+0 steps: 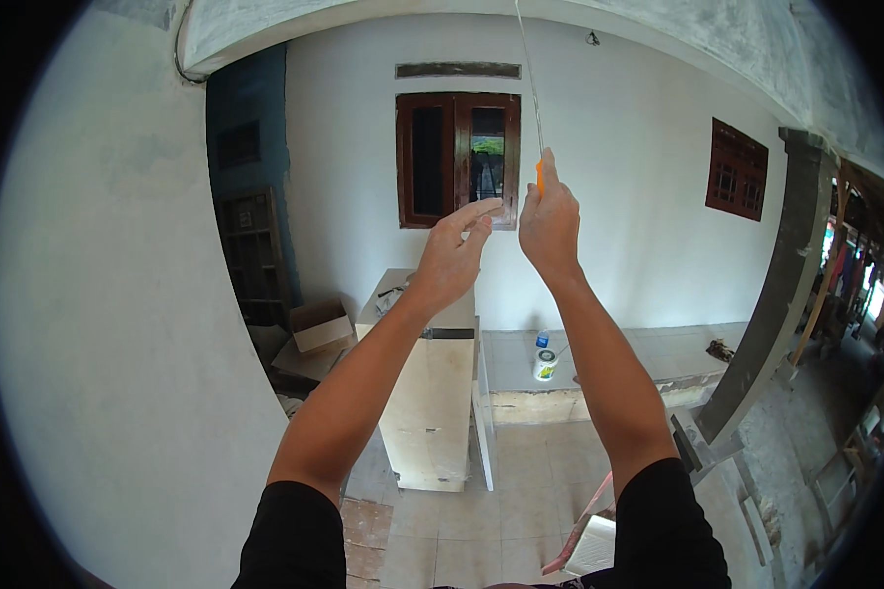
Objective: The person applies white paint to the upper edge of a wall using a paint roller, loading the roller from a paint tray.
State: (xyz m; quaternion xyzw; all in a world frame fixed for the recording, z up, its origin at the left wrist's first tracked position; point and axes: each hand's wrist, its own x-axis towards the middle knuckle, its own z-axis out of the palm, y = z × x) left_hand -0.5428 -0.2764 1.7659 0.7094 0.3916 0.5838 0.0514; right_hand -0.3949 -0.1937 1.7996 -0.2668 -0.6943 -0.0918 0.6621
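My right hand (551, 224) is raised in front of me, closed round an orange handle (540, 175) that is mostly hidden by the fingers, with one finger stretched upward. From the top of the handle a thin pale wire or rod (532, 79) runs up past the overhang's edge; whether the two are joined I cannot make out. Beside it, lower and to the left, is my left hand (452, 253). Its fingers point right toward the right hand, thumb and forefinger slightly apart, and I see nothing held between them.
Below my left arm stands a tall pale cabinet (424, 417) with small items on top. A cardboard box (321, 327) lies to its left. On the tiled ledge (658, 355) are a white tub (545, 366) and a blue-capped bottle (542, 340). A grey pillar (761, 314) leans right; a plastered wall (128, 294) rises left.
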